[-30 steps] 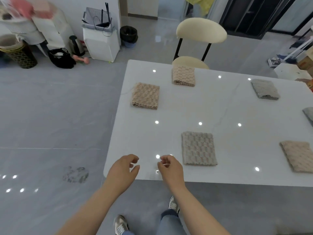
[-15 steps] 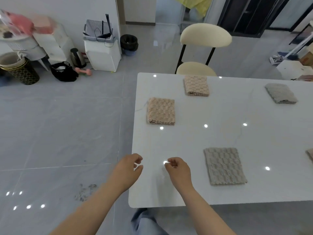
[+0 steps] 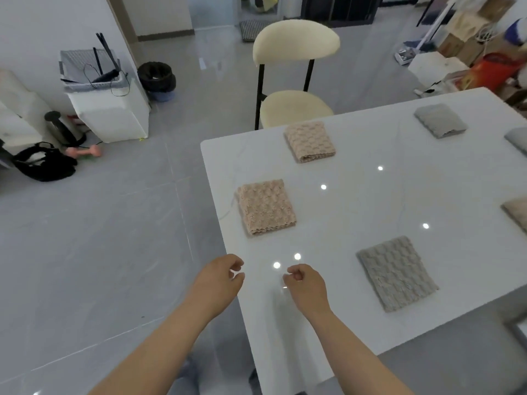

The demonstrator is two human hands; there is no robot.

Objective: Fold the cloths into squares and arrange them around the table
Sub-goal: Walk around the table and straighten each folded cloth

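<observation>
Several folded square cloths lie on the white table [image 3: 356,212]. A grey cloth [image 3: 396,273] sits nearest, just right of my right hand [image 3: 306,283]. A pinkish cloth [image 3: 265,206] lies by the left edge and a beige cloth [image 3: 309,141] by the far edge. Another grey cloth [image 3: 440,119] lies further right. Two more cloths are cut off at the right border, one grey [image 3: 517,139] and one beige [image 3: 516,212]. My left hand [image 3: 219,276] hovers at the table's left edge. Both hands have loosely curled fingers and hold nothing.
A cream chair [image 3: 293,81] stands at the table's far side. On the grey tiled floor to the left are a white cabinet [image 3: 108,112] topped with a basket, a black bin [image 3: 156,78] and a black bag [image 3: 45,163]. Boxes [image 3: 467,38] pile up at the far right.
My view has swung round the table's left corner, so the table now runs off to the right. Both hands stay out in front, loosely curled and holding nothing.
</observation>
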